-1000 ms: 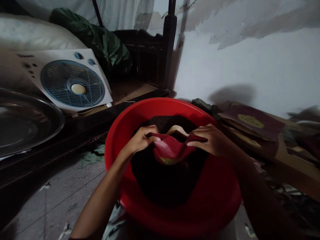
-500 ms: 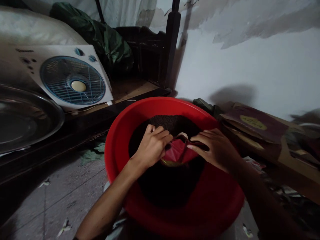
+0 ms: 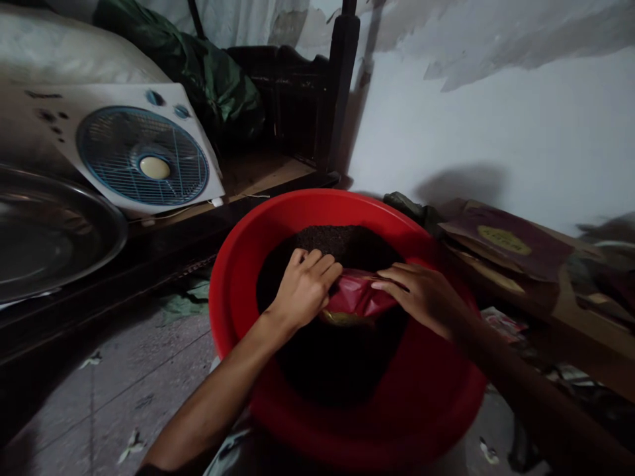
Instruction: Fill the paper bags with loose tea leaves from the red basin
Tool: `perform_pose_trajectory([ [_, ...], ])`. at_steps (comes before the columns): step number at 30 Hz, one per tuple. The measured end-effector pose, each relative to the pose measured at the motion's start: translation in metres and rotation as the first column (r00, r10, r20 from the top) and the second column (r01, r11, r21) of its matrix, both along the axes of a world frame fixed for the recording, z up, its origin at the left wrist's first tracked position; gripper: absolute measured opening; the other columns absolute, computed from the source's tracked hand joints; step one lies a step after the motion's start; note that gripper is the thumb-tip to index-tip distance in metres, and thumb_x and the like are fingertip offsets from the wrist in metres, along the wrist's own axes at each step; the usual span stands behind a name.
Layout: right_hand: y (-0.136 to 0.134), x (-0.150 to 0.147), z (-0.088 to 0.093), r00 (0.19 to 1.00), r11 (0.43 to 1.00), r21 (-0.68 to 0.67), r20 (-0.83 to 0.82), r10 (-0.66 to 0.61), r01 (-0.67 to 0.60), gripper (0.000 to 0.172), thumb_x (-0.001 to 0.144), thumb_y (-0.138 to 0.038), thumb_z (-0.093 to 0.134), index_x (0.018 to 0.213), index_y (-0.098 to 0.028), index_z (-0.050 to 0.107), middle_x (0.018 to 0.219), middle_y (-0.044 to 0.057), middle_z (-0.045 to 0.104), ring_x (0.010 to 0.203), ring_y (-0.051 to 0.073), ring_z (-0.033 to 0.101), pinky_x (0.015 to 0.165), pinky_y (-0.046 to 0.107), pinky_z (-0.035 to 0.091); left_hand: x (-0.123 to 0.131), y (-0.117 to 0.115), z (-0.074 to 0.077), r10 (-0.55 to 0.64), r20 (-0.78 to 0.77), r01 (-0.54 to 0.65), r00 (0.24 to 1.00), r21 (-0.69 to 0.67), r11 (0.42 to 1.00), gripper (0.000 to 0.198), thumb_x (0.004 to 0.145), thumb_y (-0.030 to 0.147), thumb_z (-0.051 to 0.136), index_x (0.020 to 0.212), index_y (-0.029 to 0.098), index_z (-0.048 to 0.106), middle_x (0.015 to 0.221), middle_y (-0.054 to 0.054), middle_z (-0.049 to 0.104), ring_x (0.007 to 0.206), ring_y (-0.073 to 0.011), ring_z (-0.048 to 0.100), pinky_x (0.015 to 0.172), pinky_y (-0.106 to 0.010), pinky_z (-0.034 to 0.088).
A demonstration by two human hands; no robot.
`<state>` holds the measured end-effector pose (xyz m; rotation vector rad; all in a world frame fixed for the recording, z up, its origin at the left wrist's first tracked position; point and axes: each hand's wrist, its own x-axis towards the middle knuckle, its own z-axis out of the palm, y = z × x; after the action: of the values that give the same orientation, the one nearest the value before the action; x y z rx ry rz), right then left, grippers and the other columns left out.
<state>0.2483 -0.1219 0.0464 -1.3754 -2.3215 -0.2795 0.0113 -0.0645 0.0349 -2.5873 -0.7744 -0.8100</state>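
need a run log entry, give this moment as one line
left hand: grips top of red bag; right hand: grips top's other end; bag: mouth looks flattened; red basin: dark granular heap

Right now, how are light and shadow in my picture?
Head view: dim overall; the dark heap loses detail in its near part; the right hand looks darker than the left hand; a shadow falls on the white wall; the red packet shows folds.
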Motion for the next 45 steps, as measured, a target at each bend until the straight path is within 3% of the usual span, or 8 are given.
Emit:
perform_pose_trajectory([
  [8,-0.010,-0.010,-0.004,0.993,0.983,0.182,0.119,-0.022,0.000,0.026,0.096,-0.012,0.046,0.085,-0.018,0.069,0.070,0.002,0.065,0.067,0.017,0.056,0.072,0.032,0.037,0.009,-0.011,-0.003,-0.042,-0.002,0.042,0.999,-0.051,0.998,0.016,0.097,0.018,0.049,0.107,0.016,0.061,0.091,-0.004,0.067,0.088,-0.0210,0.054,0.078,-0.038,0.034],
  [11,-0.011,-0.016,-0.002,0.997,0.993,0.113,0.056,-0.051,0.045,0.014,0.094,-0.025,0.057,0.095,-0.017,0.068,0.090,0.006,0.069,0.081,0.020,0.061,0.077,0.032,0.041,0.010,-0.011,-0.006,-0.033,0.023,0.033,0.999,-0.005,0.999,0.018,0.096,0.014,0.046,0.096,0.015,0.064,0.079,-0.004,0.063,0.079,-0.0205,0.052,0.071,-0.037,0.031],
  [14,-0.009,-0.024,0.003,1.000,1.000,0.025,0.023,0.004,-0.004,0.027,0.092,-0.035,0.063,0.112,-0.017,0.064,0.104,0.007,0.070,0.091,0.021,0.064,0.081,0.032,0.043,0.011,-0.012,-0.008,-0.061,0.072,0.060,0.996,0.015,0.998,0.021,0.095,0.012,0.044,0.092,0.015,0.064,0.075,-0.003,0.060,0.076,-0.0198,0.050,0.069,-0.036,0.030],
  [17,-0.006,-0.030,0.002,0.998,0.998,0.022,0.007,0.063,-0.063,0.013,0.096,-0.024,0.056,0.089,-0.018,0.065,0.082,0.002,0.068,0.076,0.017,0.061,0.075,0.029,0.043,0.010,-0.012,-0.009,-0.090,0.110,0.088,0.990,0.026,0.996,0.021,0.093,0.009,0.043,0.089,0.016,0.063,0.074,-0.002,0.059,0.074,-0.0190,0.048,0.069,-0.036,0.029],
  [20,-0.004,-0.029,-0.005,0.997,0.996,0.048,-0.013,0.079,-0.078,0.026,0.097,-0.015,0.050,0.073,-0.018,0.060,0.067,0.000,0.058,0.064,0.014,0.054,0.067,0.028,0.040,0.007,-0.009,-0.009,-0.131,0.103,0.129,0.986,0.026,0.991,0.020,0.091,0.007,0.045,0.088,0.016,0.063,0.074,-0.002,0.059,0.074,-0.0188,0.047,0.070,-0.036,0.029],
  [32,-0.007,-0.021,-0.008,0.998,0.988,0.137,-0.001,0.066,-0.065,0.034,0.094,-0.007,0.044,0.063,-0.019,0.053,0.062,-0.001,0.049,0.057,0.011,0.045,0.061,0.026,0.035,0.008,-0.008,-0.009,-0.083,0.093,0.078,0.992,0.054,0.995,0.019,0.090,0.007,0.046,0.085,0.016,0.062,0.075,-0.004,0.058,0.073,-0.0198,0.046,0.067,-0.035,0.029],
  [39,-0.001,-0.030,-0.013,0.998,0.989,0.133,0.011,0.057,-0.058,0.029,0.094,-0.007,0.045,0.071,-0.019,0.059,0.069,0.000,0.057,0.065,0.012,0.051,0.066,0.025,0.038,0.006,-0.005,-0.008,-0.170,0.106,0.176,0.980,-0.055,0.983,0.018,0.093,0.009,0.048,0.101,0.016,0.062,0.080,-0.002,0.060,0.077,-0.0191,0.046,0.070,-0.034,0.034],
  [45,0.003,-0.028,-0.007,0.997,0.989,0.149,0.073,-0.007,-0.004,0.025,0.096,-0.015,0.049,0.075,-0.019,0.063,0.070,0.001,0.061,0.069,0.015,0.054,0.065,0.027,0.036,-0.002,0.001,-0.008,-0.077,0.051,0.084,0.996,-0.147,0.986,0.028,0.084,0.001,0.045,0.098,0.016,0.064,0.085,-0.004,0.060,0.081,-0.0202,0.047,0.071,-0.034,0.038],
])
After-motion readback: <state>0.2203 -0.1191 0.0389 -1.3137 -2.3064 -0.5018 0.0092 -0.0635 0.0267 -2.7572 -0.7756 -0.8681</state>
